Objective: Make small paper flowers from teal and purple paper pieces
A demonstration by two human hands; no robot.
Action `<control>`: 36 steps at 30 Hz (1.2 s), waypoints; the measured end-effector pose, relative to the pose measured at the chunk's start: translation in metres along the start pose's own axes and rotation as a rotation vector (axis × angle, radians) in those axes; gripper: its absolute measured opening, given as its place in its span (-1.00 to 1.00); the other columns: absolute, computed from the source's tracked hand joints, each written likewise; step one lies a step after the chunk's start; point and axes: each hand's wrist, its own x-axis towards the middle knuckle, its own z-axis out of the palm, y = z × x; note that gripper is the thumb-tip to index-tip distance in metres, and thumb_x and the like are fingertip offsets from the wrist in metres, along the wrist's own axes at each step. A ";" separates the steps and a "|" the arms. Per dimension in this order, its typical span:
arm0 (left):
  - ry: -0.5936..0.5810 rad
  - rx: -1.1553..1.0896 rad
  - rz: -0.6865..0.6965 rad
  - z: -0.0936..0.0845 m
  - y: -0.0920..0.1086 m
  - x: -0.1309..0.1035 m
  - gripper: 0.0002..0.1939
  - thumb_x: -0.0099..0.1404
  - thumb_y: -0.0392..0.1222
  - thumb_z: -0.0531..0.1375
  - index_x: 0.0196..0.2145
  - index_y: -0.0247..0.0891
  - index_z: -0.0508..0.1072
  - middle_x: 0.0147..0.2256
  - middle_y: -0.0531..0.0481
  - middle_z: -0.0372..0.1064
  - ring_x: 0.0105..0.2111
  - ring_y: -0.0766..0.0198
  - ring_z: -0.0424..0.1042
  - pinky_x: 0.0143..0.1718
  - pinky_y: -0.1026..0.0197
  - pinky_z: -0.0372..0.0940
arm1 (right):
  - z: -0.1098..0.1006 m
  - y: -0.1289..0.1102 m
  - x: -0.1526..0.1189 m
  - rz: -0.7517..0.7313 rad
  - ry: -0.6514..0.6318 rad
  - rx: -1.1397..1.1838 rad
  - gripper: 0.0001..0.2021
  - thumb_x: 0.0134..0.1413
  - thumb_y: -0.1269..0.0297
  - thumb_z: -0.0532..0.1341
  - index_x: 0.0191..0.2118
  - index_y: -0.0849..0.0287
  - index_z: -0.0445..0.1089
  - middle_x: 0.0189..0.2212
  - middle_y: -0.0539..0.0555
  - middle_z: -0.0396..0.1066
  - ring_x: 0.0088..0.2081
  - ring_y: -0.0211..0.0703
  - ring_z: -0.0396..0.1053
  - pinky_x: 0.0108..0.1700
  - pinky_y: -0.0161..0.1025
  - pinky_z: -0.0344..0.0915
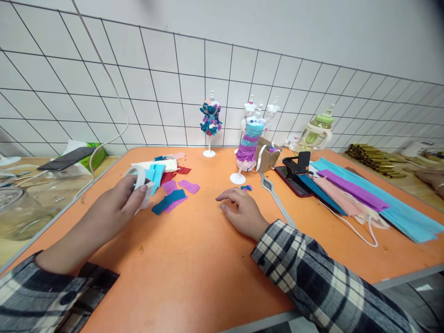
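Note:
My left hand (126,196) grips a roll of white tape (139,175) above the left side of the orange table (180,268). Beside it lie paper scraps: a dark teal piece (169,201), a light blue one (155,173), a purple one (189,186) and dark red ones (168,178). My right hand (243,210) rests at mid-table with loosely bent fingers apart, holding nothing. Just past it are a small teal and purple bit (246,188) and a mini dress form (249,143) wrapped in blue and purple paper.
A second decorated dress form (210,119) stands at the back, near bare white ones (272,111). At right are a grey tweezer-like tool (274,194), a phone (294,180), long paper strips (354,182) and a green-lidded bottle (316,132). A white cable (111,83) hangs at left.

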 end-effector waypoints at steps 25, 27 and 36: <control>-0.502 -0.827 0.126 0.072 0.058 -0.055 -0.25 0.38 0.12 0.23 0.43 -0.04 0.13 0.21 -0.19 0.41 0.13 -0.08 0.45 0.12 -0.04 0.43 | 0.012 -0.040 -0.018 -0.599 0.090 0.021 -0.90 0.35 0.26 0.25 -0.11 0.11 0.50 -0.23 0.08 0.57 -0.18 -0.18 0.47 -0.11 -0.21 0.33; -0.538 -0.849 0.148 0.070 0.061 -0.055 -0.29 0.40 0.08 0.22 0.42 -0.04 0.14 0.22 -0.17 0.40 0.12 -0.04 0.46 0.11 0.00 0.43 | 0.013 -0.039 -0.018 -0.620 0.098 -0.015 -0.90 0.37 0.29 0.24 -0.11 0.11 0.50 -0.22 0.06 0.59 -0.19 -0.18 0.46 -0.12 -0.20 0.31; -0.519 -0.618 0.240 0.067 0.065 -0.056 -0.49 0.38 -0.01 0.16 0.24 -0.13 0.31 -0.02 -0.11 0.50 -0.09 0.05 0.47 -0.06 0.06 0.41 | 0.008 -0.041 -0.020 -0.563 0.037 -0.134 -0.86 0.39 0.24 0.20 -0.18 0.04 0.53 -0.21 -0.01 0.64 -0.25 -0.14 0.41 -0.15 -0.11 0.23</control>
